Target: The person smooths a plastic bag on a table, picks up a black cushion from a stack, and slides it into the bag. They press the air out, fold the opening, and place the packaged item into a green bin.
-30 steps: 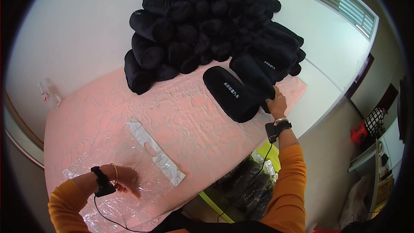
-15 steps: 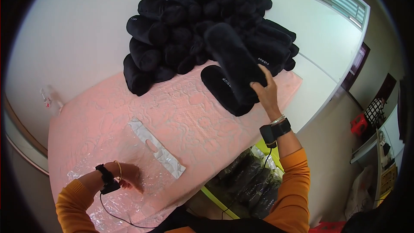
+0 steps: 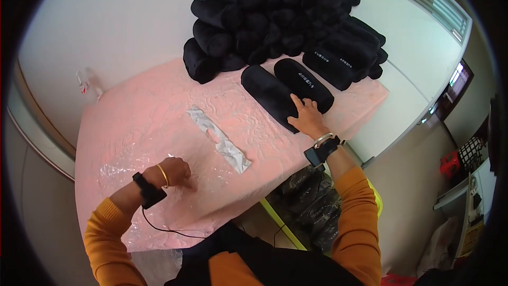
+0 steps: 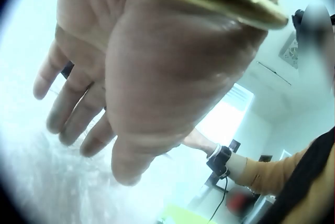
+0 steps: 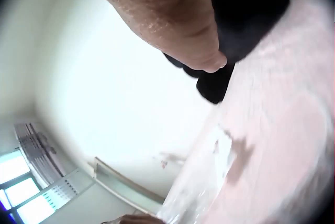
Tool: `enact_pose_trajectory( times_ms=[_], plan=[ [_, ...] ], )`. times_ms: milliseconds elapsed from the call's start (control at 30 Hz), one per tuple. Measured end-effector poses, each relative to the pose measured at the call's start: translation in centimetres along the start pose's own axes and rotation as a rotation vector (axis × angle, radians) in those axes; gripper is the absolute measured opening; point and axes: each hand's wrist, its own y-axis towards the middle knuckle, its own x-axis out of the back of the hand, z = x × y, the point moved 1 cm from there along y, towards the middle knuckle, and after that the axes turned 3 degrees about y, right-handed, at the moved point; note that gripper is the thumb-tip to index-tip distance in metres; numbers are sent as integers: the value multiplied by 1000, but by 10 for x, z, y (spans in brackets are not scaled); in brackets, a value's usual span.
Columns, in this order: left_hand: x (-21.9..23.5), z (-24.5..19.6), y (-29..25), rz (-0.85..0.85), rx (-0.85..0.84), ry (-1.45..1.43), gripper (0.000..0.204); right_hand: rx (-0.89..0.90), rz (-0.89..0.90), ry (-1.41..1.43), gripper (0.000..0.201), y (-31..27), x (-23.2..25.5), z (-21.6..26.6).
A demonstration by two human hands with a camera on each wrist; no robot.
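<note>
Two black plush bolster pillows lie side by side on the pink bedspread. My right hand (image 3: 310, 118) grips the near end of the left, plain-faced bolster pillow (image 3: 264, 87), with the thumb on its left side and the fingers across toward the other. White lettering marks the neighbouring bolster (image 3: 296, 74). My left hand (image 3: 177, 172) rests over a clear plastic bag (image 3: 119, 169) spread flat, whose white handle strip (image 3: 230, 151) has a cut-out hole. In the left wrist view the left hand's fingers (image 4: 68, 106) are loosely extended and hold nothing.
A large heap of black bolsters (image 3: 264, 16) fills the far end of the pink-covered surface (image 3: 159, 100), against the wall. Below its near edge stands a yellow-green bin (image 3: 283, 225) holding plastic-wrapped dark bolsters (image 3: 317, 212). A white panel (image 3: 397, 37) borders the right side.
My right hand has lifted the plain bolster, carried it over the lettered one and laid it down on that one's left. The left hand stays over the bag while the head view shifts.
</note>
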Motion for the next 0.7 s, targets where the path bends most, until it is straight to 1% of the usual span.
enact_pose_trajectory(
  times_ms=[33, 67, 100, 133, 167, 200, 233, 267, 300, 367, 433, 500, 533, 600, 633, 700],
  plan=[
    [-6, -3, -7, -154, -63, 117, 44, 30, -75, -65, 70, -8, 3, 3],
    [-15, -6, -18, -162, -65, 107, 44, 61, -149, -131, 71, -16, 7, 6],
    [-17, -17, -39, -223, -43, 68, 40, 68, -144, -140, 71, -23, 11, 14],
    [-21, -27, -58, -280, -21, 28, 38, 198, -170, -89, 69, -32, 16, 30],
    [-27, -36, -79, -275, -21, 14, 38, 328, -193, -32, 67, -44, 19, 46],
    [-34, -43, -100, -355, -15, 15, 46, 333, -179, -31, 67, -57, 18, 62],
    [-41, -49, -115, -437, -3, 17, 57, 446, -59, 185, 65, -69, 14, 80],
    [-51, -55, -125, -433, 14, 7, 57, 559, 63, 409, 63, -80, 13, 94],
    [-61, -62, -139, -471, 82, 48, 63, 580, 77, 429, 63, -90, 12, 104],
    [-83, -77, -173, -532, 256, 129, 75, 693, 135, 451, 60, -109, 8, 124],
    [-108, -84, -193, -520, 390, 89, 78, 807, 196, 509, 58, -123, 4, 144],
    [-130, -83, -205, -543, 528, 54, 83, 699, 332, 401, 50, -127, 10, 152],
    [-139, -83, -214, -534, 576, 43, 83, 740, 348, 422, 50, -132, 16, 158],
    [-151, -83, -222, -566, 658, 44, 84, 649, 454, 420, 40, -135, 26, 160],
    [-153, -84, -223, -585, 687, 46, 84, 671, 463, 422, 40, -131, 24, 158],
    [-151, -84, -219, -620, 710, 77, 85, 690, 247, 508, 35, -124, 18, 153]
  ],
)
